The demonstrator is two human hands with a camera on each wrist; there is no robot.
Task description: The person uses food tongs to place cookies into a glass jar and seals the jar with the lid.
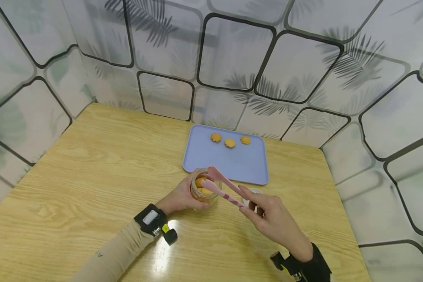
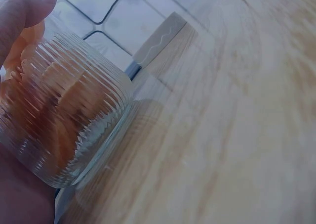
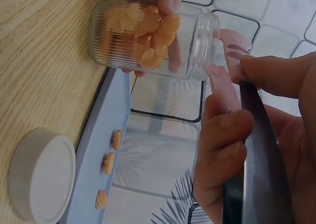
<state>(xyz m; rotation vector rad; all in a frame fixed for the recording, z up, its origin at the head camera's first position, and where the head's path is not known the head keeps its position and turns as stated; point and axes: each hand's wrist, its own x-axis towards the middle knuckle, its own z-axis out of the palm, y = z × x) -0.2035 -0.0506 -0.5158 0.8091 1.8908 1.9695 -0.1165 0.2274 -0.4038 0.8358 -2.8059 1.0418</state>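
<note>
My left hand (image 1: 185,196) grips a ribbed clear glass jar (image 2: 89,95), which stands on the table. Orange-brown cookies (image 3: 143,31) lie in its lower part, and its mouth is uncovered. In my right hand (image 1: 273,215) I hold pink tongs (image 1: 229,182), thumb on one arm and fingers on the other. Their tips are spread at the jar's mouth, with no cookie visible between them. Beyond the jar is a blue tray (image 1: 215,158), bearing three cookies: a left one (image 1: 216,137), a middle one (image 1: 230,143) and a right one (image 1: 245,140).
A white round lid (image 3: 42,177) lies on the table near the tray, partly hidden by my right hand in the head view. The wooden table (image 1: 109,156) meets patterned curtains (image 1: 169,58) at its back and sides.
</note>
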